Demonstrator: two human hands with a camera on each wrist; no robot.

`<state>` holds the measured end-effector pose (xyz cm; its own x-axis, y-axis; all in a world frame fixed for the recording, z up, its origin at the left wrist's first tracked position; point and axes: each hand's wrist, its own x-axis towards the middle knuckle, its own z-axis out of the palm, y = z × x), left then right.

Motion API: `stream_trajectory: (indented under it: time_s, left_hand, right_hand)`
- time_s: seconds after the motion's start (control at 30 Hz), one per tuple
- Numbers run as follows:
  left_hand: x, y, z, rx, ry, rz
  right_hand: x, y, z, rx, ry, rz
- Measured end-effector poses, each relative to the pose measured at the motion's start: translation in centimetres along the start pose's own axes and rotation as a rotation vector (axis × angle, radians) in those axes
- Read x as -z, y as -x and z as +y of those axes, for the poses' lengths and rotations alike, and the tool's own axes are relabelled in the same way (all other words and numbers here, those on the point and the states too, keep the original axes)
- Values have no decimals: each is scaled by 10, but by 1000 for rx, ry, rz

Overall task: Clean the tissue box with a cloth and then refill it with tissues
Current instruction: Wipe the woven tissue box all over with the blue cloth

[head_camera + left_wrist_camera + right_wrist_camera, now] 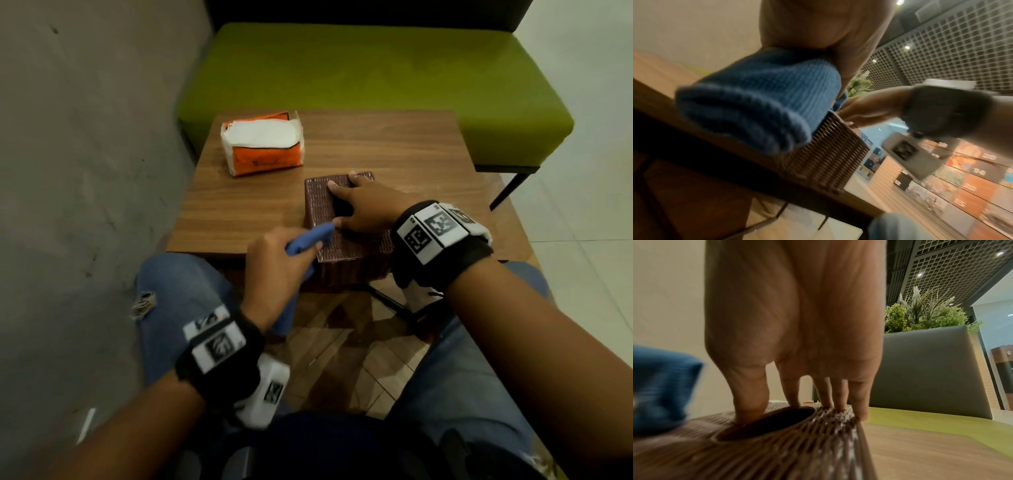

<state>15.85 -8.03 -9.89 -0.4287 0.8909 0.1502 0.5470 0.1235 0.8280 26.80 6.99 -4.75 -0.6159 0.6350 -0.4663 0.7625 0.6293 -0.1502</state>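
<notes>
Tissue box sat at the counter's near edge; your right hand lay flat on top, left hand gripping the cloth at its corner.

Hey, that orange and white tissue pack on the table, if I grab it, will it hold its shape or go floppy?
The orange and white plastic tissue pack will probably sag: its wrapper looks thin and crinkled, with rounded corners. It likely weighs little for its bulk, since white tissues show through the torn-open top. Tissues may spill if it tips, so gripping both long sides seems safer.
</notes>
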Motion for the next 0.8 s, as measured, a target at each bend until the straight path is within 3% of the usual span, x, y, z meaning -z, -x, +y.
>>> stream_trajectory:
  time_s: [0.07,0.23,0.3,0.5,0.63,0.73,0.8]
  left_hand:
    - [1,8,2,-24,24,-28]
    - [-2,-46,-2,43,-11,40]
    - [-2,-43,-1,49,-22,32]
    - [12,22,-1,-123,-51,-20]
    - [13,21,-4,-264,-284,1]
    - [19,6,-7,-255,-315,31]
    - [23,-12,-7,-222,-312,9]
  right_hand:
    - [0,-1,0,-7,4,2]
    - [-3,-5,-1,-40,17,29]
    - [-6,-6,1,-67,13,34]
    - [-5,-5,-4,-95,23,27]
    - [-5,0,-7,-150,32,71]
    - [-4,9,-5,-233,95,103]
    - [-3,16,0,-193,105,105]
